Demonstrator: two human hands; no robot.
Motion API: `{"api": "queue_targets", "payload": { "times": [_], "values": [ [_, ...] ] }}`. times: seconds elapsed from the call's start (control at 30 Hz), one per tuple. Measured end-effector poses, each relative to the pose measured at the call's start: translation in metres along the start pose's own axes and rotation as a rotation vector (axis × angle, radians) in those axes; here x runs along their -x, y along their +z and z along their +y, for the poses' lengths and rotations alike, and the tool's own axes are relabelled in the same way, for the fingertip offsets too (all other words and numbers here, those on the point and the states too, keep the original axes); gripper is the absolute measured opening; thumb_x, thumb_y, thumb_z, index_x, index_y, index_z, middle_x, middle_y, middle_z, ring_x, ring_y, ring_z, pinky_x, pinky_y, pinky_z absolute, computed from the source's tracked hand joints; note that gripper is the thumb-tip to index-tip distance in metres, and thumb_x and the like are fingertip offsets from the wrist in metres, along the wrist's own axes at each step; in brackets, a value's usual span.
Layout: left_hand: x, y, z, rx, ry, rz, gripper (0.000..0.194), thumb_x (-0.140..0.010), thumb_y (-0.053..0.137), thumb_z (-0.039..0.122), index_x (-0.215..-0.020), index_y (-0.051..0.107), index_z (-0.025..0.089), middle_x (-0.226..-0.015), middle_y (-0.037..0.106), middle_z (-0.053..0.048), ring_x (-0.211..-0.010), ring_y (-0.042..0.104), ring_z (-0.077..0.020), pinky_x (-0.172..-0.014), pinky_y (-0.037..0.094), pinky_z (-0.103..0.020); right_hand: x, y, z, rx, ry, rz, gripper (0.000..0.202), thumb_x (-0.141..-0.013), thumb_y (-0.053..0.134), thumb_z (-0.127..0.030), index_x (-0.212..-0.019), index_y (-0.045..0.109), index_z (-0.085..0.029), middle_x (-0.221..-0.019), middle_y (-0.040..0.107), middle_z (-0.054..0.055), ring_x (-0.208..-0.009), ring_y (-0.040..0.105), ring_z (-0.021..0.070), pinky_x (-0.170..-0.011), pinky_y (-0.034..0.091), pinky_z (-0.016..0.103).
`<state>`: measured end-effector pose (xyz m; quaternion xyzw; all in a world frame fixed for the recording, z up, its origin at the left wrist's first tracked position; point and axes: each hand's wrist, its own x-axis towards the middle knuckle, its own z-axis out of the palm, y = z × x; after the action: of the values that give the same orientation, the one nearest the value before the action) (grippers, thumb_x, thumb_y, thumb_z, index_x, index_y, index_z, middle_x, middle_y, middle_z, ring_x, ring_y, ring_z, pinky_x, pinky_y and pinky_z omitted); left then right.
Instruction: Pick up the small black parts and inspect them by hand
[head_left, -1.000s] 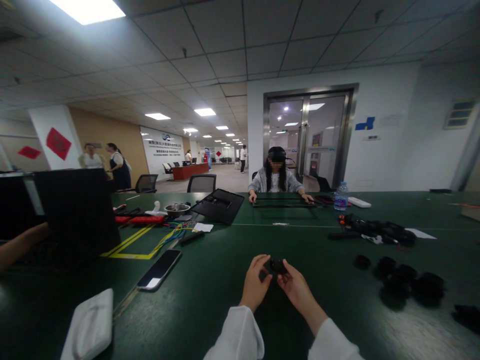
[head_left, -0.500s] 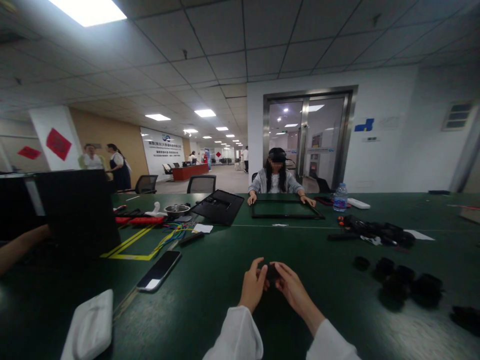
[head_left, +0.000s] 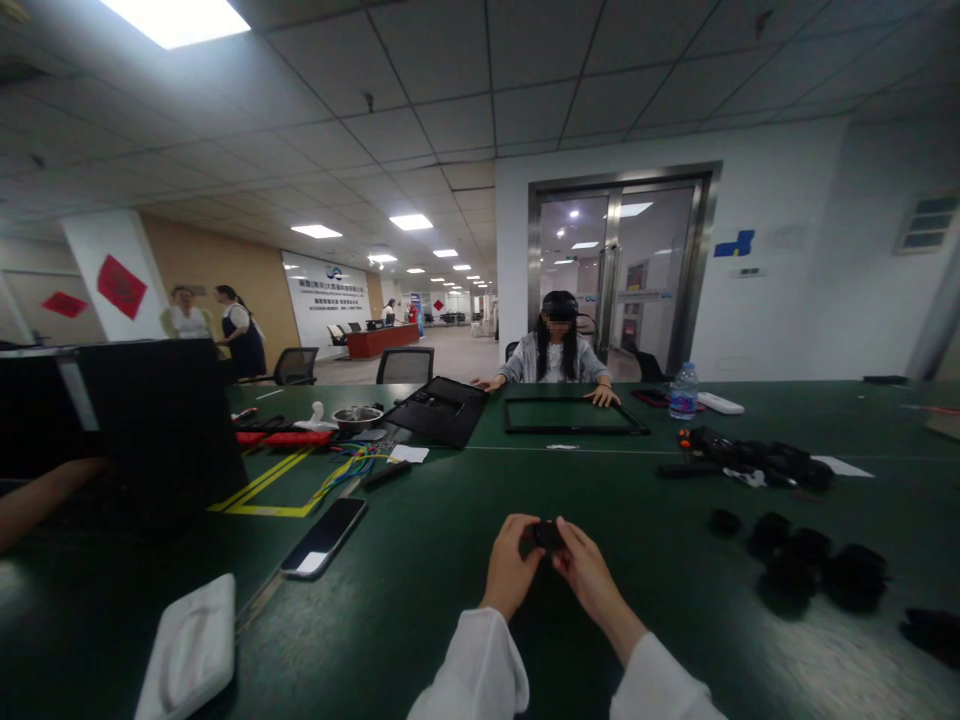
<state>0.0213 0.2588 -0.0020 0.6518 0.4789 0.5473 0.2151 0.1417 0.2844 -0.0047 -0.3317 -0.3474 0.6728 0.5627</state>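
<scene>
Both my hands meet just above the green table (head_left: 420, 560), close in front of me. My left hand (head_left: 510, 570) and my right hand (head_left: 589, 575) pinch a small round black part (head_left: 548, 535) between their fingertips. White sleeves cover both my forearms. To the right on the table lies a cluster of several similar black parts (head_left: 806, 565).
A smartphone (head_left: 324, 537) and a folded white cloth (head_left: 191, 650) lie to my left. A person sits across the table with hands by a flat black frame (head_left: 574, 417). Black panels, coloured wires, a water bottle (head_left: 682, 392) and dark tools sit further back. Another person's forearm (head_left: 37, 495) enters from the left.
My hands shifted slightly around the black part while keeping hold of it. The person opposite laid the black frame flat and reached one hand toward the panel at their side.
</scene>
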Motion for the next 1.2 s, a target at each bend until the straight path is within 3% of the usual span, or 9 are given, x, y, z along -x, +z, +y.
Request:
{"api": "queue_targets", "payload": {
  "times": [0.1, 0.23, 0.47, 0.6, 0.73, 0.83, 0.93, 1.2],
  "values": [
    [0.000, -0.001, -0.002, -0.013, -0.013, -0.005, 0.033, -0.065, 0.054, 0.005, -0.095, 0.054, 0.019, -0.093, 0.054, -0.003, -0.087, 0.050, -0.0158, -0.079, 0.039, -0.029, 0.002, 0.001, 0.000, 0.021, -0.006, -0.024, 0.022, -0.062, 0.066, -0.035, -0.074, 0.060, -0.017, -0.057, 0.056, -0.003, -0.042, 0.047, 0.0052, -0.039, 0.038, 0.015],
    [0.000, 0.000, -0.006, -0.044, -0.053, -0.023, 0.019, -0.074, 0.052, 0.025, -0.090, 0.057, 0.016, -0.085, 0.057, -0.004, -0.080, 0.052, -0.0162, -0.073, 0.040, -0.027, 0.002, 0.001, -0.003, 0.024, -0.001, -0.047, 0.025, -0.061, 0.067, -0.035, -0.077, 0.062, -0.016, -0.062, 0.059, -0.001, -0.045, 0.048, 0.0063, -0.042, 0.040, 0.016],
    [0.000, 0.001, -0.016, -0.066, -0.255, -0.048, 0.052, -0.082, 0.026, 0.052, -0.060, 0.055, 0.014, -0.050, 0.052, 0.000, -0.047, 0.049, -0.0120, -0.049, 0.035, -0.021, 0.006, 0.004, -0.005, 0.122, 0.025, -0.108, 0.027, -0.060, 0.068, -0.035, -0.078, 0.063, -0.015, -0.067, 0.062, 0.001, -0.050, 0.051, 0.0070, -0.046, 0.041, 0.017],
    [0.000, 0.001, -0.011, -0.073, -0.269, -0.032, 0.055, -0.084, 0.020, 0.048, -0.057, 0.054, 0.014, -0.050, 0.051, -0.001, -0.046, 0.049, -0.0119, -0.050, 0.036, -0.022, 0.003, 0.001, -0.003, 0.088, 0.016, -0.083, 0.026, -0.061, 0.067, -0.036, -0.077, 0.063, -0.015, -0.066, 0.060, 0.001, -0.051, 0.050, 0.0067, -0.045, 0.042, 0.016],
    [0.002, 0.000, -0.001, -0.007, -0.138, 0.017, 0.022, -0.076, 0.049, 0.031, -0.091, 0.053, 0.016, -0.083, 0.057, -0.003, -0.063, 0.053, -0.0118, -0.058, 0.041, -0.022, -0.003, -0.005, 0.001, -0.065, -0.005, 0.051, 0.023, -0.059, 0.070, -0.034, -0.071, 0.061, -0.017, -0.066, 0.059, -0.001, -0.052, 0.051, 0.0060, -0.047, 0.044, 0.015],
    [0.002, -0.001, 0.004, 0.020, -0.016, -0.024, 0.039, -0.065, 0.056, 0.011, -0.103, 0.049, 0.020, -0.104, 0.050, -0.004, -0.071, 0.053, -0.0113, -0.064, 0.042, -0.023, -0.005, -0.007, 0.003, -0.117, -0.008, 0.098, 0.023, -0.058, 0.070, -0.034, -0.068, 0.059, -0.017, -0.065, 0.059, -0.001, -0.051, 0.051, 0.0063, -0.047, 0.045, 0.015],
    [0.001, -0.002, 0.001, 0.017, 0.001, -0.022, 0.032, -0.066, 0.052, 0.007, -0.095, 0.054, 0.020, -0.099, 0.052, -0.003, -0.072, 0.053, -0.0117, -0.064, 0.043, -0.023, -0.004, -0.006, 0.003, -0.035, -0.008, 0.062, 0.024, -0.060, 0.068, -0.036, -0.071, 0.060, -0.017, -0.064, 0.058, -0.002, -0.050, 0.051, 0.0063, -0.045, 0.044, 0.015],
    [-0.002, -0.003, -0.012, -0.045, 0.022, 0.040, 0.011, -0.075, 0.047, 0.016, -0.078, 0.058, 0.016, -0.077, 0.056, -0.002, -0.074, 0.053, -0.0145, -0.069, 0.042, -0.027, -0.003, -0.004, 0.004, 0.086, -0.016, -0.068, 0.027, -0.063, 0.066, -0.038, -0.075, 0.059, -0.015, -0.051, 0.052, -0.004, -0.045, 0.049, 0.0068, -0.042, 0.039, 0.017]
  ]
}}
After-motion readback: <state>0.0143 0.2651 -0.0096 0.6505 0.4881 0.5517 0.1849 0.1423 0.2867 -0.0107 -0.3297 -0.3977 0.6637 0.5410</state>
